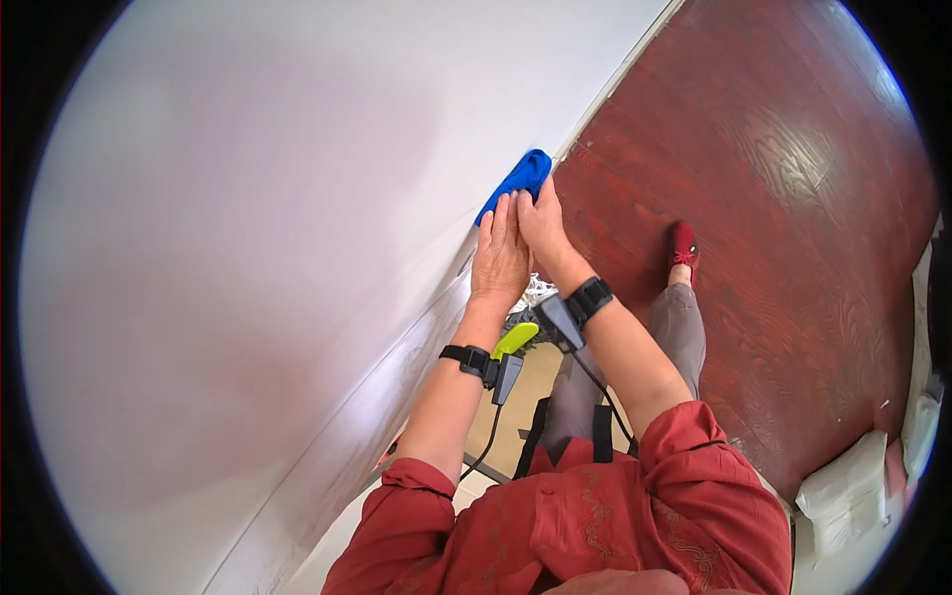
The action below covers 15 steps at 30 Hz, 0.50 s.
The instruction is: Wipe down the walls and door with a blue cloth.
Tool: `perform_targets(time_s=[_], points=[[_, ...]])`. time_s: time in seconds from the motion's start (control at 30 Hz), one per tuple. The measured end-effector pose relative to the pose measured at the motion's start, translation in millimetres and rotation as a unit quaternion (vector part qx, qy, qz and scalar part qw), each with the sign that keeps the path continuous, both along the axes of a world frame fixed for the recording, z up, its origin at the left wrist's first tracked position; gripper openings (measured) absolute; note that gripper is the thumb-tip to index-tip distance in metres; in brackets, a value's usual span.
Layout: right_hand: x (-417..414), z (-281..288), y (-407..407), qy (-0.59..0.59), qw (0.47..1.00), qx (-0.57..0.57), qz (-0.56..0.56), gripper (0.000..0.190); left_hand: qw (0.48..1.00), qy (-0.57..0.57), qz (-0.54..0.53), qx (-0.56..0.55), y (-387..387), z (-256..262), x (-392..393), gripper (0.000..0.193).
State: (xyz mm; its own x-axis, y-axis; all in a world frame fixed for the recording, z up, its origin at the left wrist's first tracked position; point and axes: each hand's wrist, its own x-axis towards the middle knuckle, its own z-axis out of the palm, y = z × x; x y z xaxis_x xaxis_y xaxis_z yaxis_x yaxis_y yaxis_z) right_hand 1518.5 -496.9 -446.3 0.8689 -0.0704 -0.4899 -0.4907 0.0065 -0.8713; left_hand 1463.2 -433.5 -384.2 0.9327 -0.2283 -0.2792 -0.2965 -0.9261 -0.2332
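A folded blue cloth (526, 172) lies pressed against the foot of the white wall (282, 186), where the white baseboard (587, 132) meets the floor. My right hand (544, 223) grips the cloth from its floor side, thumb and fingers bent at its edge. Close beside it, my left hand (502, 260) rests on the cloth's lower part with fingers stretched out, and its fingertips meet those of the right hand. The underside of the cloth is hidden. Each wrist wears a black strap with a grey cabled device.
Dark red wood-look flooring (781, 260) spreads to the right, with my red shoe (683, 245) on it. Below my forearms are white strands (537, 288), a grey fringe and a yellow-green plastic piece (515, 339). A white wrapped bundle (844, 483) lies at the lower right.
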Motion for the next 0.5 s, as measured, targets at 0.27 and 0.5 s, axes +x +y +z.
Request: perform_targets(time_s=[0.27, 0.5], points=[[24, 31, -22, 0.06, 0.978, 0.197, -0.025, 0.03, 0.993, -0.069, -0.089, 0.04, 9, 26, 24, 0.05], [39, 99, -28, -0.161, 0.987, 0.007, -0.028, 0.025, 0.974, -0.213, -0.069, 0.045, 0, 49, 33, 0.05]])
